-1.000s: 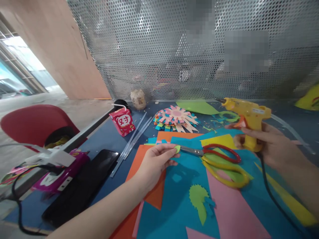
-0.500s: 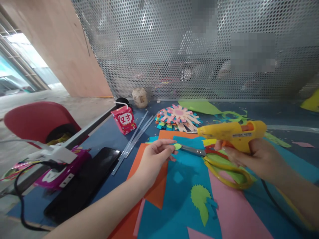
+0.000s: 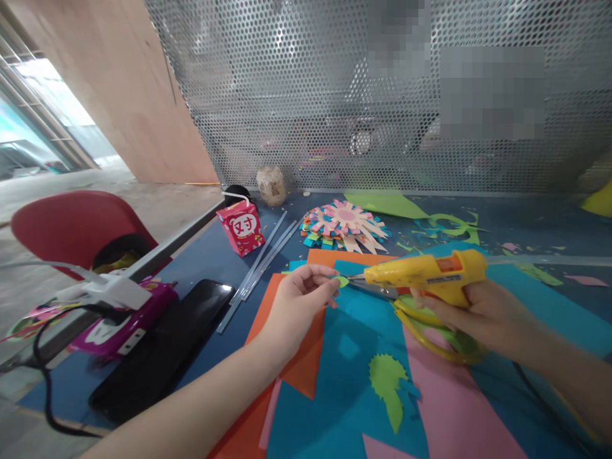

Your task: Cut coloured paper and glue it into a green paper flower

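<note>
Cluttered counter [image 3: 215,255]: left hand [image 3: 299,299] pinching green paper bit [image 3: 341,281], right hand [image 3: 478,312] gripping glue gun [image 3: 425,275] (nozzle touching it); risk burnt fingertips.

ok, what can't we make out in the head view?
- Scissors: handles partly under the right hand and glue gun.
- Green paper piece: mostly hidden by left hand fingertips.
- Behind the mesh screen: blurred patches, nothing readable.
- Yellow paper: cut off at right edge.
</note>
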Demonstrator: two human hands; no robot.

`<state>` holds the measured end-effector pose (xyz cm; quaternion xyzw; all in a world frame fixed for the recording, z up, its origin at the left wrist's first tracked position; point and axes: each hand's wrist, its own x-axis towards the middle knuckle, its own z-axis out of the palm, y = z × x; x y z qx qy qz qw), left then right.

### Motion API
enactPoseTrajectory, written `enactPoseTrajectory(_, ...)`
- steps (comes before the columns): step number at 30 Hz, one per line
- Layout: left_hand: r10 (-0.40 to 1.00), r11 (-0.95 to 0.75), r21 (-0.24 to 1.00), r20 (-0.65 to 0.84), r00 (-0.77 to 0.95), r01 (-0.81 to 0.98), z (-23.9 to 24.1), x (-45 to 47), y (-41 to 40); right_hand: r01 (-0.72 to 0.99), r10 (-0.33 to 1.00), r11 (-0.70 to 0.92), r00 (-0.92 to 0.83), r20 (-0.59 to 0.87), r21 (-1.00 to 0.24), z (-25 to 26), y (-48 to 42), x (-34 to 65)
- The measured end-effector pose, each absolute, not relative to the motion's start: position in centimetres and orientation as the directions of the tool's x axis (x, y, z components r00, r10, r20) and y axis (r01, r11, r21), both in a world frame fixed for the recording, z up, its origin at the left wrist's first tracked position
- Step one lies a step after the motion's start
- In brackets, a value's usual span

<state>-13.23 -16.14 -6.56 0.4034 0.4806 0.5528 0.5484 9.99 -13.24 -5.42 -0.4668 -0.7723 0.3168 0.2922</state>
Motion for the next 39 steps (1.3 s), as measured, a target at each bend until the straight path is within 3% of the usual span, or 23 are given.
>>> enactPoseTrajectory(16,0.995,0.071,0.964,-0.088,-0.056,-0.256,-6.84,-13.42,-16.26,0.635,0.897,0.39,-0.427,0.117,-0.667,-5.49,-13.16,10.44)
enactPoseTrajectory(33,0.994,0.073,0.958,-0.093,-0.059,-0.276,-6.85,-13.56,-16.32,0.643,0.909,0.386,-0.389,0.152,-0.661,-5.02,-13.16,9.97)
enactPoseTrajectory(39,0.991,0.074,0.956,-0.102,-0.086,-0.284,-6.7,-13.46,-16.22,0.65,0.93,0.321,-0.354,0.1,-0.689,-5.27,-13.38,10.44)
